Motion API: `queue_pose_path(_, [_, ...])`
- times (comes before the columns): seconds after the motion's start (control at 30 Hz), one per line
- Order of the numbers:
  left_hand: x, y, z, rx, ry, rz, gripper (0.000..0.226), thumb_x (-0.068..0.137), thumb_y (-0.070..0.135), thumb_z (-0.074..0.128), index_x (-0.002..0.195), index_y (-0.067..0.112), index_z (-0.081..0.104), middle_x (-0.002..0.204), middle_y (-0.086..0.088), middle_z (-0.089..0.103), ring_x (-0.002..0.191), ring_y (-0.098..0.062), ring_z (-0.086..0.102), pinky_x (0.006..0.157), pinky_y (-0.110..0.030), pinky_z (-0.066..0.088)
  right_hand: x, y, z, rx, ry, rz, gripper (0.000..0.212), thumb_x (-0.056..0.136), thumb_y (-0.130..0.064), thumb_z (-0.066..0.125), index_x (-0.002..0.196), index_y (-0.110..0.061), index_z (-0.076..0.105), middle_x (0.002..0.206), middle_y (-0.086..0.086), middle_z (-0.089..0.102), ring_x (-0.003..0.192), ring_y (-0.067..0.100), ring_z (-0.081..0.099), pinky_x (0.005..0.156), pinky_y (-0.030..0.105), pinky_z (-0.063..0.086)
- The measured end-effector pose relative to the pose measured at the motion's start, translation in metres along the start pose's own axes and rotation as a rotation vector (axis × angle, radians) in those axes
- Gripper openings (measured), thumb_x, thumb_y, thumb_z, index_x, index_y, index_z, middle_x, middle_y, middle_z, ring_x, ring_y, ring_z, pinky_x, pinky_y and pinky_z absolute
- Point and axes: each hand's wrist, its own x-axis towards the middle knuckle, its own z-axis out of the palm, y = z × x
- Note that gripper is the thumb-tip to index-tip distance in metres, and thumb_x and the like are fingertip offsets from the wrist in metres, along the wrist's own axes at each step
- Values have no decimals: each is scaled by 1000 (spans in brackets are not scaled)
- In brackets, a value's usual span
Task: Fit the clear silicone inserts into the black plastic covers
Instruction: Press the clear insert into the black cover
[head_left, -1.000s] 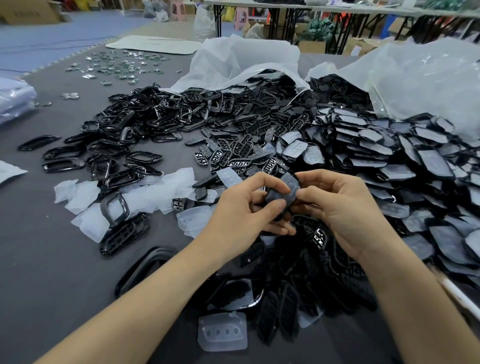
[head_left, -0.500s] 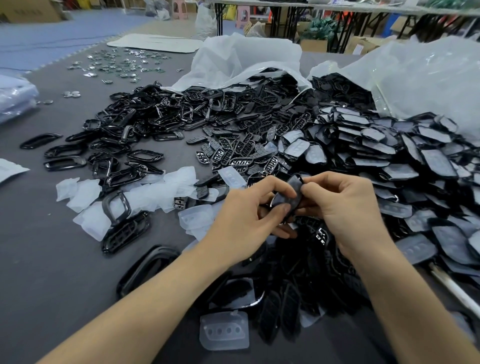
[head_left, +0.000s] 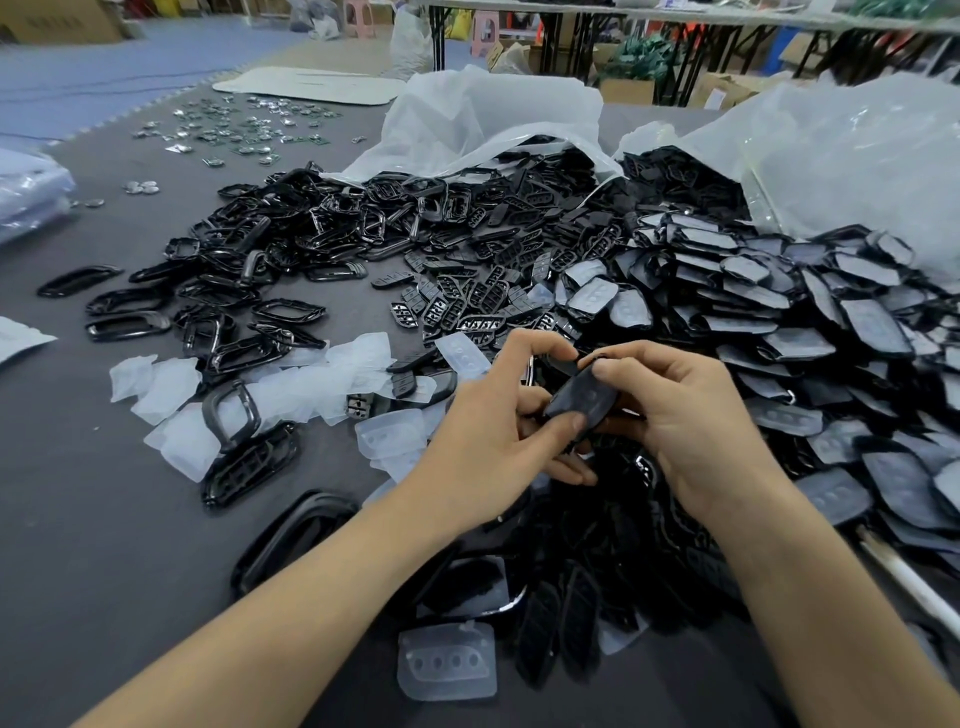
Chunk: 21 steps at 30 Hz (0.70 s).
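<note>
One black cover (head_left: 582, 397) is held above the grey surface (head_left: 93, 545), approx. centre of view; it is gripped by the left hand (head_left: 493, 436), thumb at lower edge, index at top; it is pinched by the right hand (head_left: 691, 426) from the right side. Loose clear inserts (head_left: 291, 384) are spread to the left; a single insert (head_left: 447, 662) lies nearest the person. Covers w/ inserts (head_left: 831, 322) are heaped at right; white bags (head_left: 488, 119) are seen behind.

Soft, even indoor light falls from above, leaving only faint shadows on the grey bench (head_left: 78, 519). Glossy frames (head_left: 311, 244) carry small white glints; the bags (head_left: 857, 156) glow pale. The cover (head_left: 579, 397) looks slightly smeared. Wide-angle bend curves the far edges, and the background there is soft.
</note>
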Motion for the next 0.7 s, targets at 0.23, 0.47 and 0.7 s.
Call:
queue_pose_path(0.23, [0,-1,1,-37,-18,-22,40,93,1,55,109,34,42,79,-7,70,61,-25,72,52,-23,55,0,1,2,-25,25,-34,21,84,1,60,70,-12,68,67,6,65,67,20,63,68,40,55])
queue_pose_path(0.47, [1,-2,1,-60,-23,-16,38,94,2,55,110,34,42,76,-1,71,61,-25,72,52,-20,53,1,2,3,-31,46,-46,21,85,1,59,70,-12,68,65,5,65,66,20,61,69,42,53])
queue_pose_path(0.7, [1,-2,1,-96,-15,-22,35,94,3,56,111,31,43,76,-2,71,61,-28,72,54,-24,55,2,3,5,-73,87,-99,23,86,-1,58,69,-12,69,64,5,66,64,21,61,68,43,53])
